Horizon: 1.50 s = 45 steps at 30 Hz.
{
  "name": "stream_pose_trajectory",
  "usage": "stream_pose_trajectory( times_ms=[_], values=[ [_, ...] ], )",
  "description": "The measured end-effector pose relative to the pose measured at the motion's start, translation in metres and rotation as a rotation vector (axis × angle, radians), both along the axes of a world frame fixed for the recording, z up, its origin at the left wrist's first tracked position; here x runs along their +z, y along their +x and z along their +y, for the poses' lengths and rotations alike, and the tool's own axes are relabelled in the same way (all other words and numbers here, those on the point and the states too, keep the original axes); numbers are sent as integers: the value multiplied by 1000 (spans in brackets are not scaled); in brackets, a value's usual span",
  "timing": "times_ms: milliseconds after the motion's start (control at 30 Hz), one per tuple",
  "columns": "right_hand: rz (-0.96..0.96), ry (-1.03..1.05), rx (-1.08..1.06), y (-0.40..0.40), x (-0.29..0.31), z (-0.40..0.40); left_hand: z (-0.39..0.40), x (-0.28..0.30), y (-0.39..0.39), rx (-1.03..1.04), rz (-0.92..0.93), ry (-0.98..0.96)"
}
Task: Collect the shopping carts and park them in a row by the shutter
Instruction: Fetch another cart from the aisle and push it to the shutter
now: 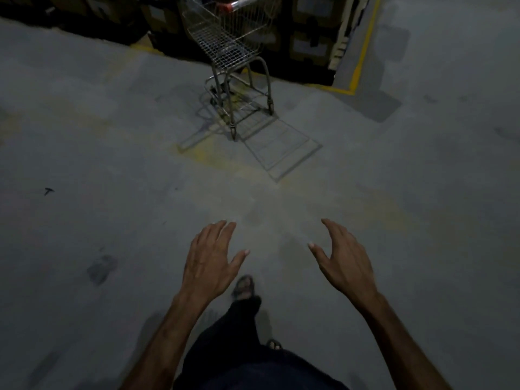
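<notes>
Two bare hands reach out over the grey concrete floor (84,153), both empty: the left hand (209,261) palm-down with fingers straight and thumb spread, the right hand (342,258) likewise, fingers extended and thumb apart. One wire shopping cart (229,46) with a red-ended handle stands well ahead of them, beside dark stacked boxes (309,32). A yellow floor line (363,54) runs to its right. A sandalled foot (244,287) steps forward below the hands.

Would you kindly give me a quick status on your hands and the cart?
Left hand and right hand open, holding nothing. One shopping cart ahead, untouched, by dark stacked boxes. Bare floor between.
</notes>
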State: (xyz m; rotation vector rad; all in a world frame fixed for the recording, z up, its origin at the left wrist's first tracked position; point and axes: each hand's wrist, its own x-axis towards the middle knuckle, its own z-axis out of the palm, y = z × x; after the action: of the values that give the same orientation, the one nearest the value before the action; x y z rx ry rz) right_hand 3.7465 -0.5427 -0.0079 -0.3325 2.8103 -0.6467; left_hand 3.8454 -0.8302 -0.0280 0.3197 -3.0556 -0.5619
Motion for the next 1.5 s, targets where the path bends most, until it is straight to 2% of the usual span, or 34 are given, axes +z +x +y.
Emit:
stream_pose_trajectory(
  times_ms=[233, 433, 600, 800, 900, 1100, 1233, 1367, 1500],
  values=[
    [-16, 39, 13, -158, -10, -38, -37, -23, -168, 31, -16, 69],
    [70, 21, -51, -314, 28, -74, -68, 1, -362, -87, 39, 43],
    [135, -41, -184, -426, 54, -88, -79, 32, -508, -204, 93, -25],
    [105, -47, -190, -545, 33, -87, -95, 26, -631, -214, 102, -62],
    [108, -71, -170, -637, 19, -95, -104, 15, -703, -176, 91, -73],
    [106, -91, 14, -827, 25, -134, -123, 31, -823, 20, 91, -58],
    [98, 8, 203, -941, 31, -175, -143, 31, -876, 161, 100, -11],
    [86, 64, 337, -1014, 34, -220, -158, 21, -907, 312, 123, -2],
    [148, 125, 489, -1069, 21, -267, -184, 8, -952, 422, 144, -129]
  ],
)
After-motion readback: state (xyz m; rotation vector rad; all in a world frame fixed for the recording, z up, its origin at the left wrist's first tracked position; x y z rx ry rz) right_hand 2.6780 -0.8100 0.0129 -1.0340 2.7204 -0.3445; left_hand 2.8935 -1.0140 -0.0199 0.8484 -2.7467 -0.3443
